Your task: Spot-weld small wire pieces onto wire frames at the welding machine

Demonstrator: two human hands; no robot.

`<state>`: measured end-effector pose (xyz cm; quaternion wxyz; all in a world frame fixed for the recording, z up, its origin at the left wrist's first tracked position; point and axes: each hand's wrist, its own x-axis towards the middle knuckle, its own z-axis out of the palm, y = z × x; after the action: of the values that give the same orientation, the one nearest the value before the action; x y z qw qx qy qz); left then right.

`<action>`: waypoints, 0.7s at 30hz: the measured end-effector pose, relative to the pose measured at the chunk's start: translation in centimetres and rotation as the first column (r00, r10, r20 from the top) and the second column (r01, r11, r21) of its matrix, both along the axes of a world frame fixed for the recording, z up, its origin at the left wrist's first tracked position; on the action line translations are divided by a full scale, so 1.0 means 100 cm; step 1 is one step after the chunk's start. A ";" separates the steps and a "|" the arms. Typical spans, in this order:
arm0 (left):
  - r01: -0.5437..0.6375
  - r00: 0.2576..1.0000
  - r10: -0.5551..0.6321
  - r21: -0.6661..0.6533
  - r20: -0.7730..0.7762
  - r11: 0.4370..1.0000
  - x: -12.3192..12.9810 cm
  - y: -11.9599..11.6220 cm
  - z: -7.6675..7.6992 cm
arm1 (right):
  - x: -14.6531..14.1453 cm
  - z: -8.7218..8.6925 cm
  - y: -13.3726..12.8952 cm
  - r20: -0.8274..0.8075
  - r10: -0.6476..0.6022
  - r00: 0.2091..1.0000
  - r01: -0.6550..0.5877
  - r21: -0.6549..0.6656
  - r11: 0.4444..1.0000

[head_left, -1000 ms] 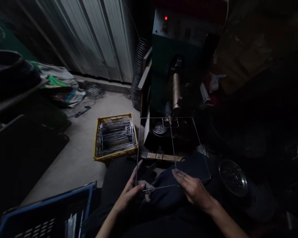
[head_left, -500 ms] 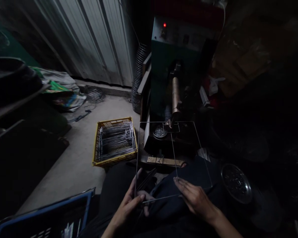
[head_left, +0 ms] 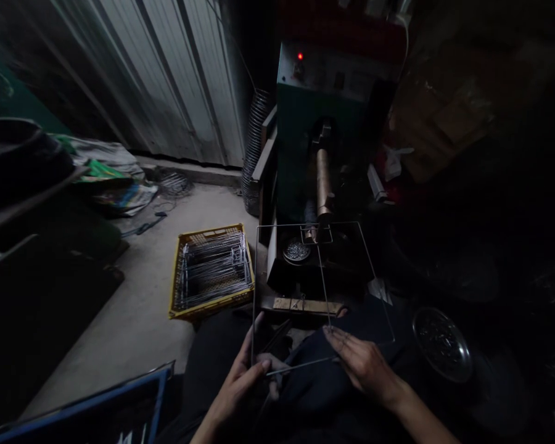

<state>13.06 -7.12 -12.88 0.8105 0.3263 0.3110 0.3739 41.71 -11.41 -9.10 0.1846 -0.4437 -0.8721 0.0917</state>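
A thin rectangular wire frame [head_left: 254, 277] spans from my lap up to the machine. My left hand [head_left: 247, 370] grips its near left corner, with the thumb along the near wire. My right hand [head_left: 361, 364] pinches the middle wire [head_left: 324, 280] near its lower end. The frame's far side, with a small wire rectangle [head_left: 330, 234] at it, lies at the tip below the machine's copper-coloured cylinder [head_left: 323, 182]. A round dish of small metal parts [head_left: 296, 250] sits just left of that tip.
The green machine [head_left: 296, 123] shows a red light. On the floor at left stands a yellow crate [head_left: 211, 234] of wire frames. A blue crate [head_left: 160, 401] is at lower left, a metal dish [head_left: 465, 357] at right. A wooden bar [head_left: 309, 305] lies below the machine.
The view has shifted slightly. Both hands keep their hold on the wire frame, whose far side still lies at the machine's tip.
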 end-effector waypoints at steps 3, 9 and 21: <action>-0.021 1.000 0.021 -0.006 -0.012 1.000 0.000 0.004 0.002 | 0.000 0.000 0.006 0.000 0.004 1.000 -0.004 0.020 1.000; -0.002 0.999 0.002 -0.011 -0.033 1.000 0.000 0.003 0.011 | 0.002 -0.004 0.004 -0.007 -0.002 1.000 0.002 0.019 1.000; -0.006 1.000 0.004 0.233 0.011 0.972 0.026 0.146 0.037 | 0.025 0.018 0.137 -0.034 -0.313 0.949 0.315 0.091 0.945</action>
<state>15.61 7.48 -9.19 0.7672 0.4165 0.2617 0.4116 44.24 2.26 -7.28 0.2259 -0.5666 -0.7921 0.0236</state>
